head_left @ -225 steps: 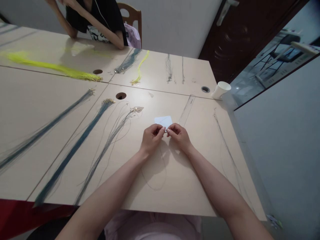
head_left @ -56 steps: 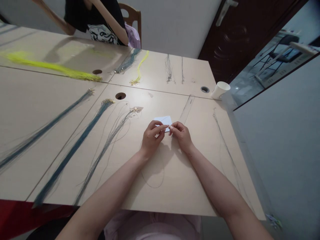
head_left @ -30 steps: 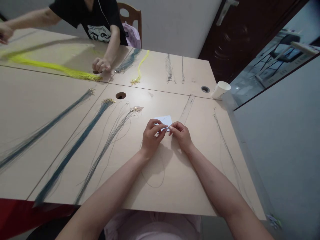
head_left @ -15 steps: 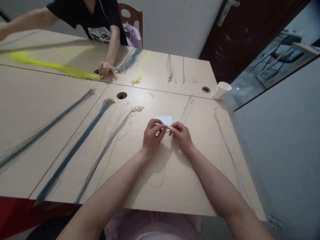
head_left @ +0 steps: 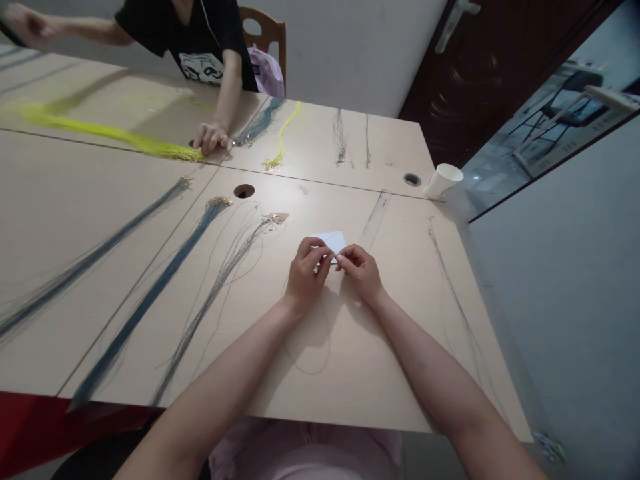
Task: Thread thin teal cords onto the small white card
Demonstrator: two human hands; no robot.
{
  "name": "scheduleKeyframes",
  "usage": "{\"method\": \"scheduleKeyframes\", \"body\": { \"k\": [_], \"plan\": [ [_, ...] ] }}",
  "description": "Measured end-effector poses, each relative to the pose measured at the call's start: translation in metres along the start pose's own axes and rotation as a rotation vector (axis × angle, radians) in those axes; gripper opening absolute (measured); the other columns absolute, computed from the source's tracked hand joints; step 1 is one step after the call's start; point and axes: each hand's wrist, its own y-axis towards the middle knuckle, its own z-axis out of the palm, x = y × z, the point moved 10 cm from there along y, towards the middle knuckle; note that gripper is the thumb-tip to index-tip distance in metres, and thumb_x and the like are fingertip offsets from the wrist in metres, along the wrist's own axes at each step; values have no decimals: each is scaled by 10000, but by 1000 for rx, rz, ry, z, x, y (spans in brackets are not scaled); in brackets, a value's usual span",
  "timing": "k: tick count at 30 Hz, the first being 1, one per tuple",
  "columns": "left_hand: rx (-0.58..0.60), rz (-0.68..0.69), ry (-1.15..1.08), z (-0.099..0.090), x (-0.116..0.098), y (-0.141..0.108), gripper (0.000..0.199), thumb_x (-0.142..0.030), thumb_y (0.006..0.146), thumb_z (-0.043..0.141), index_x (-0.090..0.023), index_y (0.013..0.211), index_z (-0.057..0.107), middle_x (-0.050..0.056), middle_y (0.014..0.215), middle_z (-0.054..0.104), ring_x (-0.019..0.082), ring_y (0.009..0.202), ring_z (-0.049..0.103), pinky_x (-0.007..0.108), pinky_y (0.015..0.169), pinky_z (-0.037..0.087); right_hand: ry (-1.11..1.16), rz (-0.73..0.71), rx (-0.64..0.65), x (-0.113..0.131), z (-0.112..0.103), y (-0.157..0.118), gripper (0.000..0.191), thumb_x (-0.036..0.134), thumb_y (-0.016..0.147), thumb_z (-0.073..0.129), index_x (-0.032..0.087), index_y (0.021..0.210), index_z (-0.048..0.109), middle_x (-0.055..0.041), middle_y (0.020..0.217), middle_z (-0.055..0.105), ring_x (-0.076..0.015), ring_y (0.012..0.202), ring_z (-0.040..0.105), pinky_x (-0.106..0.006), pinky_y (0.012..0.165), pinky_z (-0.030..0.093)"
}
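My left hand (head_left: 309, 270) and my right hand (head_left: 361, 268) meet at the fingertips over a small white card (head_left: 334, 241) on the wooden table (head_left: 380, 373). Both pinch a thin cord (head_left: 329, 347), which hangs in a loop on the table below them; its end between the fingertips is too small to make out. Left of my left hand lies a loose bundle of grey cords (head_left: 215, 287) with metal ends by a small brown piece (head_left: 277, 218). A clear ruler (head_left: 377, 215) lies beyond my right hand.
Blue cord bundles (head_left: 150, 293) lie at the left, thin grey cords (head_left: 453, 283) at the right. Across the table a person in a black shirt (head_left: 200, 40) rests a hand by yellow cords (head_left: 125, 137). A white cup (head_left: 443, 180) stands near the right edge.
My hands have barely moved and remain together at the fingertips. The other person's raised arm has drawn inward at the upper left, bringing that hand into view; their other hand shifted slightly left.
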Motion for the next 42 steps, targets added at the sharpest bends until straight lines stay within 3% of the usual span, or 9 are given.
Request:
{"method": "scheduleKeyframes", "body": {
  "k": [20, 29, 33, 42],
  "plan": [
    [73, -143, -70, 4, 12, -1, 62, -178, 822, 511, -162, 774, 546, 44, 881, 482, 109, 734, 493, 230, 564, 436, -253, -127, -42, 14, 1, -4, 115, 281, 798, 526, 206, 718, 561, 9, 660, 534, -131, 599, 487, -259, 559, 370],
    [29, -200, -102, 1, 15, 0, 103, -223, 842, 496, -165, 828, 580, 49, 890, 512, 118, 786, 520, 238, 615, 458, -96, -19, -38, 0, -5, 0, 137, 322, 771, 558, 202, 707, 544, 29, 598, 536, -128, 566, 512, -257, 570, 394],
    [-2, -216, -96, -2, 18, -2, 84, -235, 819, 536, -161, 817, 575, 49, 918, 504, 87, 688, 508, 214, 553, 448, -54, 0, -38, 0, -6, 0, 127, 308, 763, 565, 201, 698, 544, 36, 577, 531, -121, 556, 502, -254, 568, 388],
    [11, -136, -102, -1, 12, -2, 67, -216, 786, 578, -168, 829, 596, 50, 961, 500, 58, 618, 509, 205, 531, 464, -35, 38, -21, -2, -4, 0, 136, 326, 749, 564, 201, 699, 543, 33, 575, 535, -128, 563, 513, -266, 582, 406]
  ]
}}
